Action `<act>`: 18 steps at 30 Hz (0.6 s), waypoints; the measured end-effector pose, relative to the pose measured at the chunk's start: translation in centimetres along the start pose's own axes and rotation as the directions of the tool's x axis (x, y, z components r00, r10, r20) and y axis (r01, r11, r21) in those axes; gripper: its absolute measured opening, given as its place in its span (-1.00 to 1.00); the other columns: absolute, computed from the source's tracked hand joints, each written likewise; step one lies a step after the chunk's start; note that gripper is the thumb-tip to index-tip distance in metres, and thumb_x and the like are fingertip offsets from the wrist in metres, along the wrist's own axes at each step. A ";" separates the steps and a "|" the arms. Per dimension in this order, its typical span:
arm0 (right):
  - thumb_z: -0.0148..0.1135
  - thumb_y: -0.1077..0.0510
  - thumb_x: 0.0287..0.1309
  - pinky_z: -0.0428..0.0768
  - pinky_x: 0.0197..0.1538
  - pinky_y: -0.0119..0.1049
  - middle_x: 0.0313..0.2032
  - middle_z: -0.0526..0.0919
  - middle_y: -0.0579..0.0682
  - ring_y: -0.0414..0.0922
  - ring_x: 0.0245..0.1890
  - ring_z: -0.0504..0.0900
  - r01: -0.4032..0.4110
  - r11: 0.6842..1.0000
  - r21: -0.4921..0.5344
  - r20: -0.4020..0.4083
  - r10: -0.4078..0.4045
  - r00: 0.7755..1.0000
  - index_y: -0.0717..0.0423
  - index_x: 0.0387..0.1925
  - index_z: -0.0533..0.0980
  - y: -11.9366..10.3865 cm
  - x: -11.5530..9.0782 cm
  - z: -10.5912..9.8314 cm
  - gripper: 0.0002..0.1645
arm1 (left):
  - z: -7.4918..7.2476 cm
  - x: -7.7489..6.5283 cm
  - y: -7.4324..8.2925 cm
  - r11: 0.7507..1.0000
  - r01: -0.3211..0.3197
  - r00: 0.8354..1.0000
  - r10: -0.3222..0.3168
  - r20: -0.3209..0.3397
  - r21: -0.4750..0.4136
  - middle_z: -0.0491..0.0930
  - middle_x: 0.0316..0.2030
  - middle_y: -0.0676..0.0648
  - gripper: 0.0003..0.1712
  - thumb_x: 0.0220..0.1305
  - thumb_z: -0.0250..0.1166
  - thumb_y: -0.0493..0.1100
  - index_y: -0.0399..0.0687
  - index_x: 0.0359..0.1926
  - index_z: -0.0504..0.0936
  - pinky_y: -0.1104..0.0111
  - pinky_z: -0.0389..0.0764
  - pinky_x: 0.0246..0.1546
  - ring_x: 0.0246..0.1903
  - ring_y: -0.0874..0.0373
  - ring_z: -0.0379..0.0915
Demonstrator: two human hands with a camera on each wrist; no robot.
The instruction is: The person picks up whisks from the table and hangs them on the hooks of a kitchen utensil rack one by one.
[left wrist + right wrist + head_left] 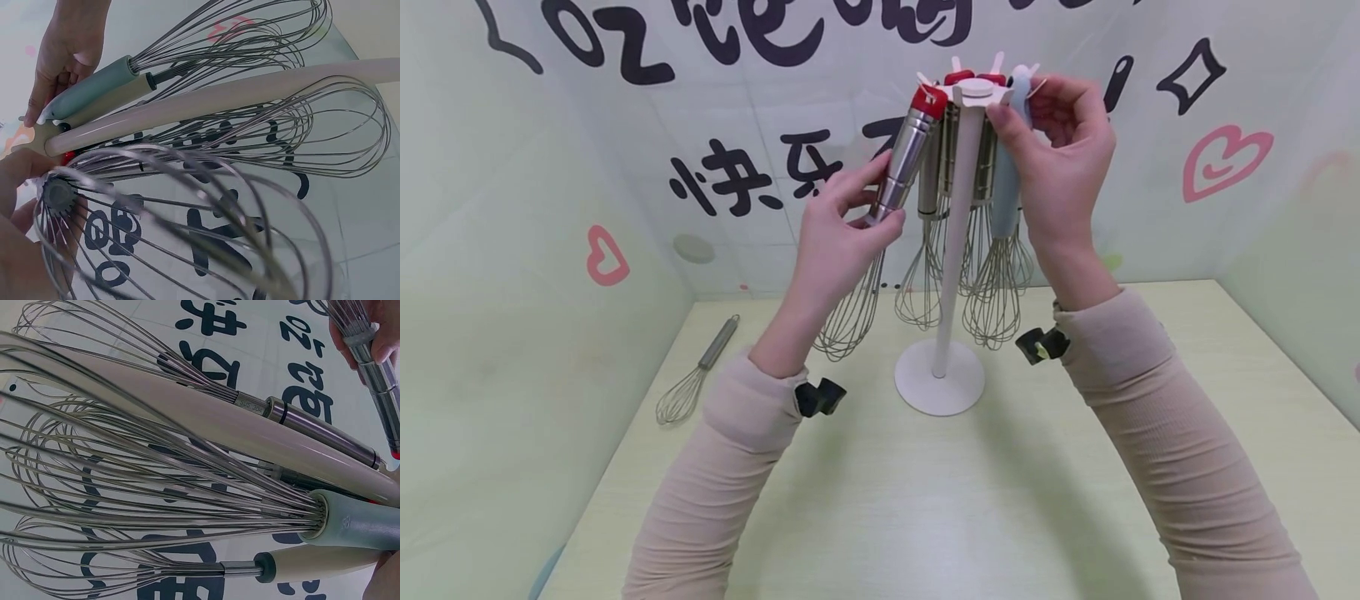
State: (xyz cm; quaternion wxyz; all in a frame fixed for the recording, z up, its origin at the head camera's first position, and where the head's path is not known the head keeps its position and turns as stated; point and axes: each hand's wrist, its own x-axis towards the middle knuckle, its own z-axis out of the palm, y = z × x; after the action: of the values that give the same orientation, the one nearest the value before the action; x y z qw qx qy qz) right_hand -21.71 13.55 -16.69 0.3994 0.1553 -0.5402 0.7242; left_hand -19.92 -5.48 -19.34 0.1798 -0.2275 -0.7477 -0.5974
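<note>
The left hand (pixel 838 229) grips a red-ended steel whisk (pixel 904 158), thumb and fingers wrapped on the lower part of its handle, just above the wires. The whisk is tilted: its red end leans up to the head of the white rack (pixel 951 275), at one of the hooks, while its wires hang below the hand, over the surface (pixel 880 500) and on the left-edge side of the rack. Whether the red end is on the hook I cannot tell.

The right hand (pixel 1067 158) is at the rack's head on the opposite side, thumb and bent fingers about the top of a pale-blue whisk (pixel 1006 200) — whether they squeeze its handle or the rack itself, I cannot tell. Just beside that handle hangs a cream-handled whisk (pixel 325 562). A plain steel-handled whisk (pixel 928 175) hangs between the gripped one and the rack's post; more red-topped handles (pixel 983 162) show behind the post.

The rack's round base (pixel 940 396) stands nearer the far edge of the surface than the near one. A loose whisk (pixel 709 354) lies by the left edge near the far-left corner — its handle toward the far edge, well apart from both hands.
</note>
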 end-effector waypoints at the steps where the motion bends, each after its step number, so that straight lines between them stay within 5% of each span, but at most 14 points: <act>1: 0.41 0.37 -0.10 0.50 -0.10 -0.45 -0.28 0.55 -0.08 -0.20 -0.26 0.49 -0.001 1.000 -0.001 0.001 0.001 1.000 0.16 -0.23 0.50 0.0 0.0 0.0 -0.65 | 0.1 0.0 -0.1 1.000 0.000 1.000 0.000 0.004 -0.003 0.48 0.02 -0.16 -0.36 0.08 0.30 -0.40 -0.10 0.25 0.48 0.39 0.69 -0.08 -0.09 0.15 0.52; 18: 0.40 0.36 -0.08 0.50 -0.09 -0.45 -0.27 0.55 -0.09 -0.21 -0.26 0.48 -0.007 1.000 -0.015 -0.002 0.007 1.000 0.16 -0.21 0.49 0.0 -0.1 0.0 -0.65 | 2.0 -0.4 -1.8 0.996 -0.034 0.999 0.036 0.013 -0.083 0.46 0.09 -0.22 -0.33 0.12 0.32 -0.40 -0.16 0.29 0.39 0.25 0.68 -0.01 -0.01 0.03 0.50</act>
State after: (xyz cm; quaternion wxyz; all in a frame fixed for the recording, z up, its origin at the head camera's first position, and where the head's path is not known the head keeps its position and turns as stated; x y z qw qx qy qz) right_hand -21.64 13.50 -16.71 0.3985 0.1494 -0.5458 0.7218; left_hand -20.60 -3.92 -21.43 0.1753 -0.2521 -0.7196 -0.6228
